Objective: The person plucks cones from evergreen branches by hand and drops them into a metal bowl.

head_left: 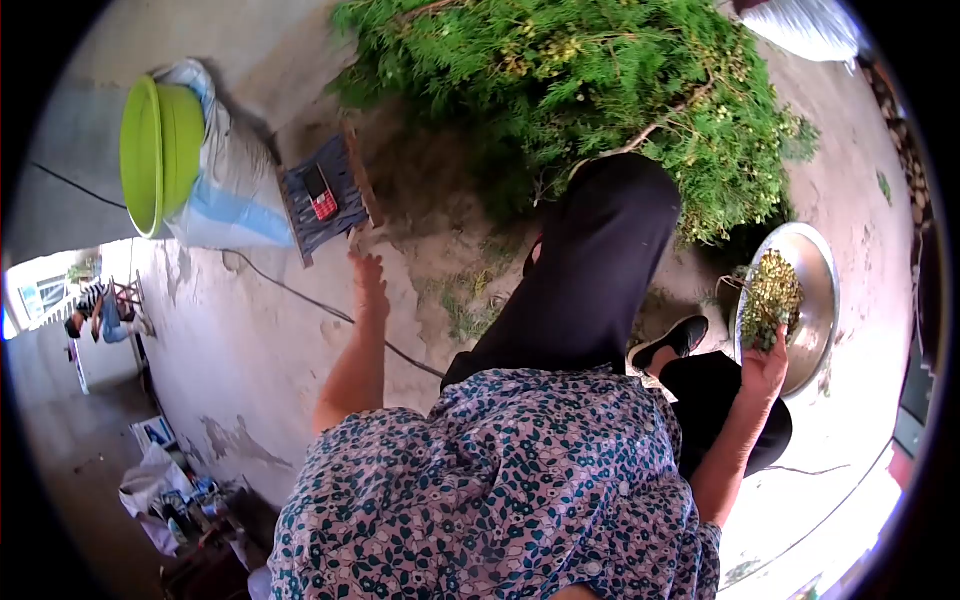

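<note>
On the left, my left hand (367,272) is stretched out near the edge of a low stool (350,218) with a dark woven seat. Its fingers point toward the stool, apart, with nothing visible in them. A red mobile phone (322,198) lies on the seat. On the right, my right hand (765,372) is at the near side of a metal basin (822,265). Small green seed cones (762,335) show between its thumb and fingers. More yellow-green cones (775,285) lie heaped in the basin, which looks tilted from this view.
A big pile of cut evergreen branches (590,90) lies in front of my knees. A lime-green tub (180,150) leans by a white and blue sack (240,180) at the left. A black cable (300,298) runs over the concrete floor. Another person (100,312) sits far left.
</note>
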Available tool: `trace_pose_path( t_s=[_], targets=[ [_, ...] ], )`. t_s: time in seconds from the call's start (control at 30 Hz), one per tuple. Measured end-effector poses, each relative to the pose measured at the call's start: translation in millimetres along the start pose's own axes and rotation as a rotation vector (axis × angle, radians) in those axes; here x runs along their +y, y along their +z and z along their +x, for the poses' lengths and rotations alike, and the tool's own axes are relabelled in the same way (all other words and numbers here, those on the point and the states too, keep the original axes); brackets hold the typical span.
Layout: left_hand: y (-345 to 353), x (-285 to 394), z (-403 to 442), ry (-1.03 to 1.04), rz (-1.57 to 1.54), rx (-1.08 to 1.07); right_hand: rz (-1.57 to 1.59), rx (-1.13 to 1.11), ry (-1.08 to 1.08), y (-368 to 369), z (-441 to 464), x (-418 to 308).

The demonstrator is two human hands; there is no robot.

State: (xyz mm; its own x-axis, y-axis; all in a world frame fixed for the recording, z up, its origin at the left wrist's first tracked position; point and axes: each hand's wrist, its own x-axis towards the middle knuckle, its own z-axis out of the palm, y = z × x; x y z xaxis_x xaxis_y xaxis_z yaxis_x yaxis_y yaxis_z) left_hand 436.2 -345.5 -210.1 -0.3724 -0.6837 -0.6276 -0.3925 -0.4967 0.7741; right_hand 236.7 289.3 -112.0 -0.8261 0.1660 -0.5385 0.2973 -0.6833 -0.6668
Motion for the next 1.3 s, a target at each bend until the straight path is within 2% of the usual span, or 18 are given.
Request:
trace_pose_path(
  t_s=[0.07,0.13,0.2,0.27,0.3,0.37,0.47,0.6,0.7,0.8,0.83,0.87,0.9,0.97,1.07,1.2,1.27,1.3],
  targets=[
    [18.4,-51.5,0.4,0.004,0.006,-0.017,-0.025,0.059,0.004,-0.8,3.0,-12.4],
    [32.6,-140.2,-5.6,-0.015,0.203,-0.437,-0.041,0.071,0.006,-1.9,7.3,-19.9],
    [105.1,-72.0,-135.2,0.316,0.479,-1.001,-0.050,0.078,-0.012,6.1,13.4,-21.3],
    [118.8,-14.0,-176.8,0.587,0.467,-1.231,-0.090,0.086,0.013,22.0,12.1,-20.8],
    [125.1,-1.4,-178.8,0.600,0.462,-1.222,-0.112,0.110,0.002,40.1,16.3,-12.0],
    [131.0,0.3,-201.6,-0.615,0.014,-0.961,-0.193,0.185,-0.013,64.3,8.3,-5.6],
    [131.4,15.1,-198.3,-0.574,0.164,-1.025,-0.229,-0.032,0.101,67.3,17.4,-6.6],
    [119.9,1.1,-187.0,-0.546,0.144,-1.034,-0.318,0.179,-0.007,139.8,-15.2,20.6],
    [111.3,-4.7,-176.8,-0.425,0.255,-1.111,-0.292,0.029,0.109,113.6,3.7,8.7],
    [102.9,-22.3,-177.8,-0.328,0.115,-0.889,-0.253,-0.040,0.186,97.3,11.2,-0.8],
    [93.2,-31.6,-171.9,-0.386,-0.107,-0.781,-0.257,-0.036,0.188,102.5,7.0,1.9],
    [84.9,-38.0,-166.9,-0.435,-0.325,-0.666,-0.283,0.056,0.126,108.6,4.0,6.2],
    [79.7,-38.7,-163.6,-0.434,-0.327,-0.662,-0.310,0.146,0.066,114.1,3.0,9.9],
    [69.8,-38.5,-159.9,-0.168,-0.177,-0.433,-0.309,0.133,0.074,113.4,4.0,9.3],
    [55.0,-21.9,-156.7,0.031,0.108,-0.336,-0.285,0.108,0.109,106.5,7.0,1.9],
    [60.1,-41.7,-159.5,0.130,0.046,-0.163,-0.286,0.103,0.135,117.4,-0.5,4.2],
    [51.4,-56.4,-158.5,0.110,0.493,-0.266,-0.271,0.073,0.158,110.4,5.0,1.1],
    [55.0,-49.3,-167.0,0.110,0.493,-0.265,-0.259,0.055,0.170,99.0,13.1,-4.6]
  ],
)
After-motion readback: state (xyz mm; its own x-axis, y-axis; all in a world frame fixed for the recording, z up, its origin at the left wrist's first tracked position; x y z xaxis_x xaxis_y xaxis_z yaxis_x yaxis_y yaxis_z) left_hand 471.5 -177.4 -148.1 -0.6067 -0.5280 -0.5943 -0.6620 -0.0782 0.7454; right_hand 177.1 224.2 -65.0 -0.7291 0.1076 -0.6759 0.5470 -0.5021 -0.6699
